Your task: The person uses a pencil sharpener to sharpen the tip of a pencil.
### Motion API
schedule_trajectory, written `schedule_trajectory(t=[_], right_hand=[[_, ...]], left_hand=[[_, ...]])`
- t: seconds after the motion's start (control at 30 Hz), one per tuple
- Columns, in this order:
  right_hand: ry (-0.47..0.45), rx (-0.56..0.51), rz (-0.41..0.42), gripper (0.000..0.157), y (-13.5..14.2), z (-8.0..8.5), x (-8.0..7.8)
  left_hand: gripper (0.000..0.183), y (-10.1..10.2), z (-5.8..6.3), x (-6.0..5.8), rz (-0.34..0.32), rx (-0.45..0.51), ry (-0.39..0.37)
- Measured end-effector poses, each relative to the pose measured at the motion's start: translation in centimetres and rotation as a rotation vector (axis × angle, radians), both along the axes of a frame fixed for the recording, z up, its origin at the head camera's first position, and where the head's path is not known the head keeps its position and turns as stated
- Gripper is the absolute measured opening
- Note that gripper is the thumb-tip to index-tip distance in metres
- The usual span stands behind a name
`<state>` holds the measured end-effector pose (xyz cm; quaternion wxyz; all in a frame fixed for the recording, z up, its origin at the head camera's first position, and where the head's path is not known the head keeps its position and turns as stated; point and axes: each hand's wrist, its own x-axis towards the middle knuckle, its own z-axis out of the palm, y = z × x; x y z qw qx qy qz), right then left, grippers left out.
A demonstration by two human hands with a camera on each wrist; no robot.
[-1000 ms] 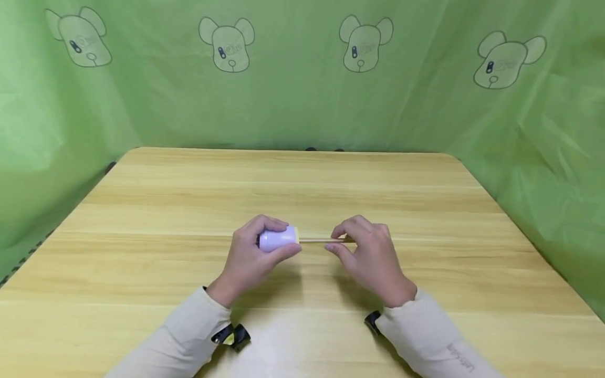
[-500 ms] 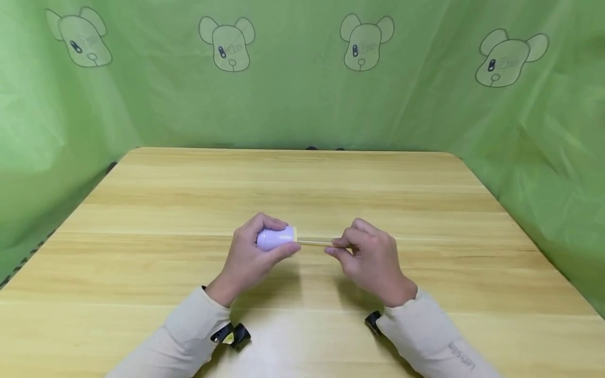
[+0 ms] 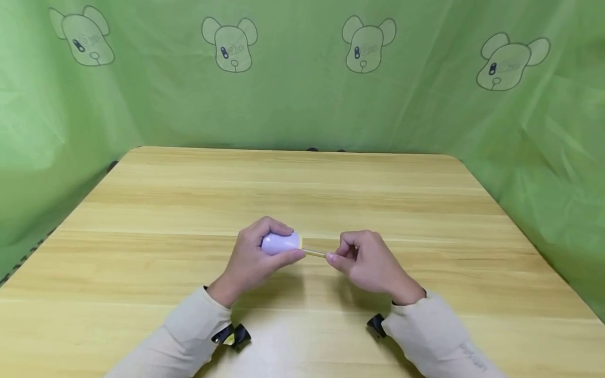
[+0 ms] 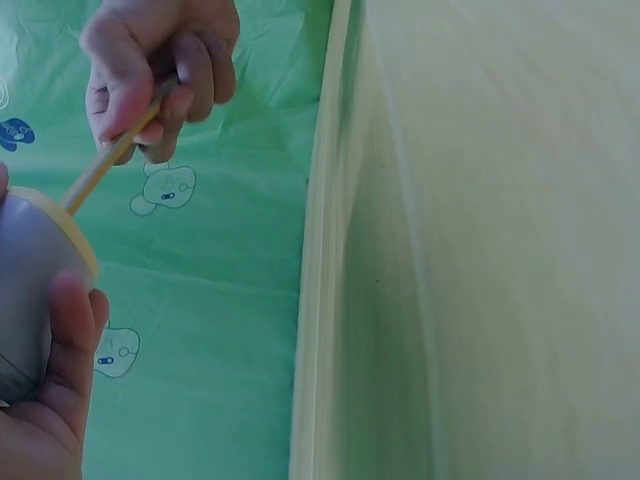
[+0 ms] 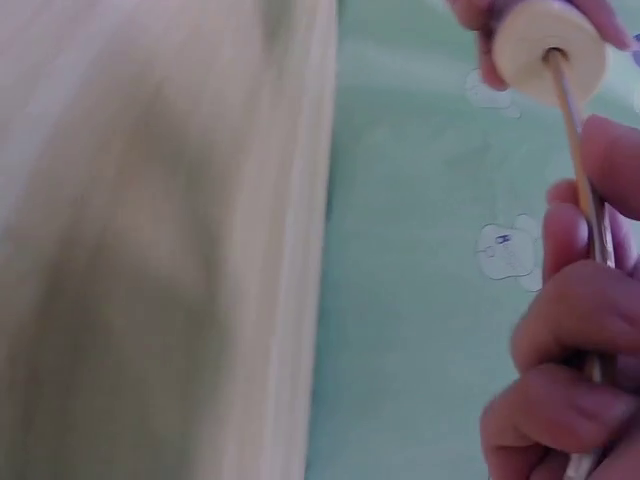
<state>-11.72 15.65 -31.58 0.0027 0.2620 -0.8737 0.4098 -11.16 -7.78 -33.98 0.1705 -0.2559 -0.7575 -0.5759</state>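
Observation:
A lavender pencil sharpener (image 3: 280, 243) with a cream end face lies sideways in my left hand (image 3: 248, 260), thumb below and fingers over the top. From the hole in its cream face (image 5: 530, 50) runs a slim yellowish pencil (image 3: 314, 253), its tip hidden inside. My right hand (image 3: 371, 265) pinches the pencil a short way from the hole between thumb and fingers. In the right wrist view the pencil's shaft (image 5: 572, 130) passes back under the curled fingers. Both hands are above the wooden table (image 3: 302, 189).
Green cloth (image 3: 298, 105) printed with animal heads hangs behind and on both sides of the table. Black straps with camera mounts (image 3: 233, 336) sit at both sleeves.
My right hand has turned at the wrist and moved slightly down, its fingers curling further. The pencil now slants down toward the right, with less of it showing. My left hand barely shifts.

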Motion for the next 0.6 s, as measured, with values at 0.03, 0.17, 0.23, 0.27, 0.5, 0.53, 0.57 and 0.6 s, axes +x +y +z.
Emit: schedule_trajectory(t=[0.03,0.17,0.23,0.27,0.5,0.53,0.57,0.6], right_hand=[[0.032,0.01,-0.015,0.024,0.0,-0.1,0.0],[0.244,0.088,-0.138,0.023,-0.3,-0.7,-0.2],[0.354,0.112,-0.223,0.027,-0.3,-1.0,-0.3],[0.394,0.11,-0.257,0.029,-0.3,-1.1,-0.4],[0.493,-0.028,-0.227,0.031,-0.2,-1.6,-0.7],[0.506,-0.043,-0.215,0.031,-0.2,-1.6,-0.7],[0.523,-0.056,-0.205,0.031,-0.1,-1.6,-0.7],[0.537,-0.066,-0.198,0.031,0.0,-1.6,-0.7]], left_hand=[[0.032,0.0,-0.1,-0.1,0.005,-0.005,0.018],[0.032,0.1,-0.2,-0.2,0.031,-0.023,0.068],[0.032,0.1,-0.3,-0.1,0.041,-0.027,0.073],[0.032,0.1,-0.2,-0.1,0.045,-0.027,0.072],[0.032,0.1,0.0,0.0,0.068,-0.008,0.029],[0.032,0.1,0.1,0.0,0.07,-0.005,0.023],[0.032,0.1,0.1,0.0,0.071,-0.001,0.018],[0.032,0.1,0.1,0.0,0.074,0.001,0.016]])
